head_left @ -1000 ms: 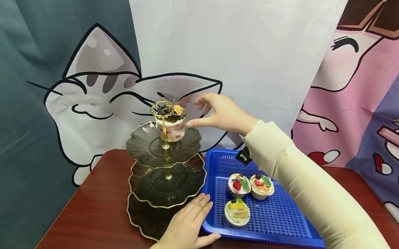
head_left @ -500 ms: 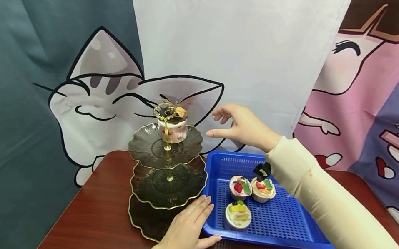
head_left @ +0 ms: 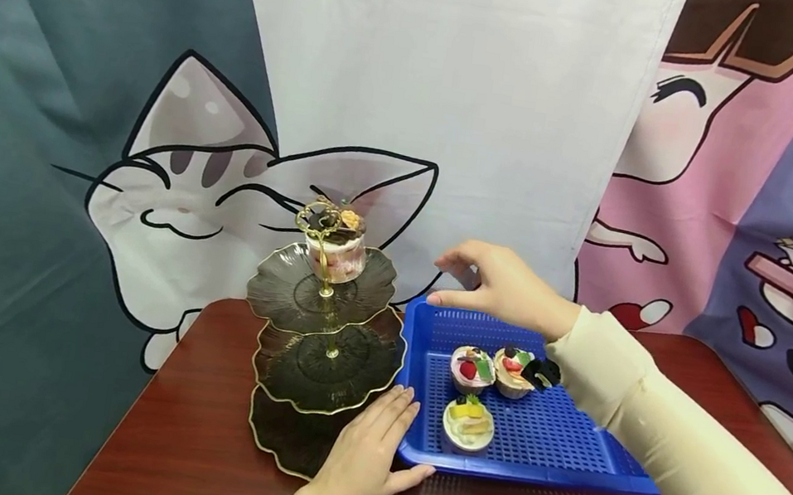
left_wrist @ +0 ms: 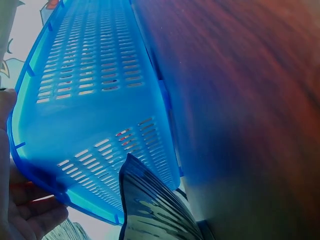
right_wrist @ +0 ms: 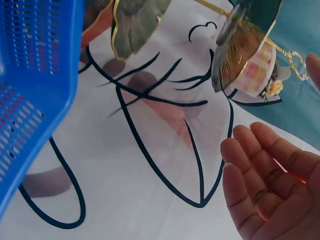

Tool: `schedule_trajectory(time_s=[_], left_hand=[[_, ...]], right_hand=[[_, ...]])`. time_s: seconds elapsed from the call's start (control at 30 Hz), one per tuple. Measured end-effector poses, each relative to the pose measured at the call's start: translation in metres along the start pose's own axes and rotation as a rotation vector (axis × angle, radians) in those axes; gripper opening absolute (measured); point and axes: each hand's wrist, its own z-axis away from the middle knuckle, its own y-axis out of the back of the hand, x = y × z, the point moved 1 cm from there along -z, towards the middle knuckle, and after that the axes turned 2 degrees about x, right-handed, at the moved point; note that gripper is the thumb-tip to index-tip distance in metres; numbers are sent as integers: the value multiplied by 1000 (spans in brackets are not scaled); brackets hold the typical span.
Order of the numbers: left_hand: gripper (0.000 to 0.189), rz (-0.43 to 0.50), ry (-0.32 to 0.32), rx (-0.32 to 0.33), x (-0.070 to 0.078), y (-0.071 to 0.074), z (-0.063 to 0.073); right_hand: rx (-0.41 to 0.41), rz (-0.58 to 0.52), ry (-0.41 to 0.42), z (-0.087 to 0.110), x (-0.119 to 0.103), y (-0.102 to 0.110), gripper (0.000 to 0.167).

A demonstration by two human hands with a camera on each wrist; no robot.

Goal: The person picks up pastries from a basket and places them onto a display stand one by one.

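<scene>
On the top tier of a three-tier cake stand (head_left: 294, 284) sits a dessert cup (head_left: 342, 261) with pink and white layers and dark topping, behind the gold ring handle. My right hand (head_left: 504, 287) hovers over the back left of the blue basket (head_left: 525, 471), fingers loosely bent and holding nothing. In the right wrist view its fingers (right_wrist: 260, 170) are spread apart from the dessert cup. My left hand (head_left: 366, 444) rests with straight fingers at the basket's front left corner, beside the stand's lower tiers. The left wrist view shows its fingers (left_wrist: 40, 210) at the basket rim.
Inside the basket stand two cupcakes with fruit, one with a strawberry (head_left: 472, 370) and one behind the black wrist device (head_left: 514, 372), plus a white cream cup with yellow fruit (head_left: 468, 426). A reddish wooden table (head_left: 193, 421) lies below, with a printed cloth (head_left: 449, 79) behind.
My right hand has moved away from the dessert cup, rightward and down over the basket. The dessert cup stays on the top tier, and my left hand stays put.
</scene>
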Motion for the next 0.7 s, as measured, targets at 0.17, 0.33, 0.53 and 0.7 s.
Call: schedule_trajectory(time_s=[0.17, 0.33, 0.53, 0.7], left_hand=[[72, 1, -4, -3, -1, 0, 0], [72, -2, -3, -13, 0, 0, 0], [73, -8, -10, -16, 0, 0, 0], [73, -22, -37, -7, -1, 1, -1]], right_hand=[[-7, 39, -34, 16, 1, -9, 47], [-17, 66, -50, 31, 4, -17, 47], [-39, 76, -63, 48, 10, -28, 48], [-67, 86, -85, 65, 14, -37, 49]])
